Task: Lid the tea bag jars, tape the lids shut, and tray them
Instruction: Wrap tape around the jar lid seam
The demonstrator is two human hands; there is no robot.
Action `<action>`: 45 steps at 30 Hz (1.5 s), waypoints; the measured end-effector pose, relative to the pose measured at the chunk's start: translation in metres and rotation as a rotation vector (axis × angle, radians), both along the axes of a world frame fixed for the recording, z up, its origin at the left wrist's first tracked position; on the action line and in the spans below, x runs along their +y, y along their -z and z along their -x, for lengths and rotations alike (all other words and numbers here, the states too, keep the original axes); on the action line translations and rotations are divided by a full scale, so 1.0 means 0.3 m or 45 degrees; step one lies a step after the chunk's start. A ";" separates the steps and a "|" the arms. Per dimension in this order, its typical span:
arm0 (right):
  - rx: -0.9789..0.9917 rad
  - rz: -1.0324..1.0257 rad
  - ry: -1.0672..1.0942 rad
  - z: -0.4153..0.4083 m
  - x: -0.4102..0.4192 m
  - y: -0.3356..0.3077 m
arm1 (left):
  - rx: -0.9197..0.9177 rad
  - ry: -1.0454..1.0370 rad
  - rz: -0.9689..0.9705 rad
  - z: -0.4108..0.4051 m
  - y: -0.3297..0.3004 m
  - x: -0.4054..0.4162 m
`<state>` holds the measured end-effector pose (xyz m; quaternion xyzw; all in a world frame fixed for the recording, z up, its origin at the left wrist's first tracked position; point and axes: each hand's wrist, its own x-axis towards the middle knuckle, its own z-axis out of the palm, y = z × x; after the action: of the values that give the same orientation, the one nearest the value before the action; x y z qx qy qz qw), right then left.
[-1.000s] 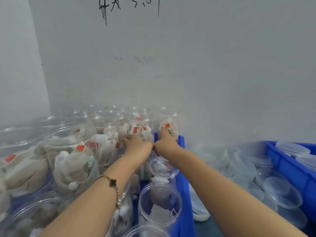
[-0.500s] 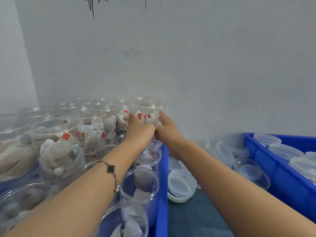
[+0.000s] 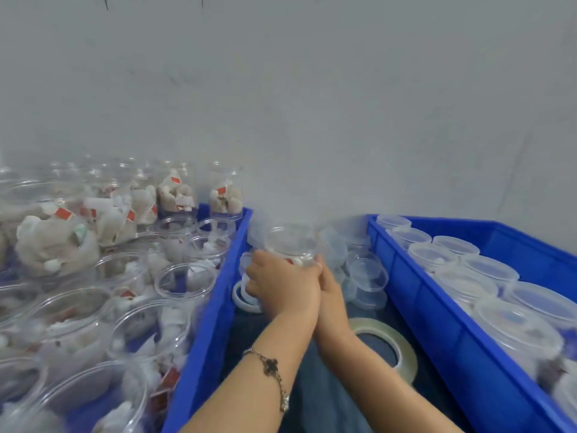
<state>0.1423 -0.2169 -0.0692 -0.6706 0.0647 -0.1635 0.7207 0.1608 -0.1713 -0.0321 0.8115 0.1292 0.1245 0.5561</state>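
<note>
Jar point(image 3: 288, 245), clear plastic, gripped between both hands over the gap between two blue crates; red tag and pale tea bags just visible inside near the fingers, mouth uncovered as far as can be told through the blur. Left hand point(image 3: 281, 284) curled round the jar's near left side, bracelet point(image 3: 274, 368) on its wrist. Right hand point(image 3: 331, 295) wrapped round the right side, partly hidden behind the left, thumb side pressed against it.

Left crate point(image 3: 215, 307) packed with open clear jars point(image 3: 137, 326), each holding a few tea bags with red tags; farther back, fuller jars point(image 3: 59, 242) heaped with pale bags, some standing above the rest. Right crate point(image 3: 452, 335) filled with lidded jars point(image 3: 487, 276) in rows, translucent lids on top, contents hard to make out.

Between the crates, loose clear lids point(image 3: 365, 276) piled near the wall, touching one another. Tape roll point(image 3: 401, 348), clear, lying flat just beside the right forearm. Second, smaller white ring point(image 3: 242, 298) lying flat beside the left crate wall, under the left hand; whether tape or lid, cannot tell.

Tabletop point(image 3: 327, 398) dark blue-grey, seen only in the strip between the crates. Plain grey-white wall point(image 3: 312, 104) rising directly behind, dark scribbled marks at the very top edge.
</note>
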 end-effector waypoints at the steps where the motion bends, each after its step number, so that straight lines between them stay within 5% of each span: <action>1: 0.023 0.018 -0.013 0.029 -0.010 0.036 | -0.004 0.005 0.008 0.024 0.047 -0.006; 7: 0.133 0.058 0.049 0.035 -0.086 0.178 | -0.009 0.005 0.060 0.074 0.246 -0.003; 14: 0.415 1.638 0.269 -0.109 -0.267 0.218 | -0.139 0.090 0.201 0.057 0.346 0.003; 19: 0.528 1.839 0.280 -0.207 -0.317 0.221 | -0.206 0.102 0.153 0.063 0.389 -0.016; 29: 0.411 1.316 0.559 -0.201 -0.315 0.192 | -0.251 0.180 0.167 0.075 0.402 -0.009; 34: 0.034 0.450 0.902 -0.038 -0.312 0.165 | -0.235 0.219 0.159 0.084 0.399 -0.010; 38: -0.352 -0.218 0.767 0.119 -0.246 0.136 | -0.386 0.255 0.008 0.120 0.386 -0.019; 45: -0.492 0.070 0.306 0.157 -0.120 0.152 | -0.590 0.470 0.541 0.125 0.354 0.003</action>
<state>0.0952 -0.2530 -0.1149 -0.6335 0.0005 -0.3754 0.6765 0.1233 -0.1704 -0.1384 0.6376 -0.1259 0.1731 0.7400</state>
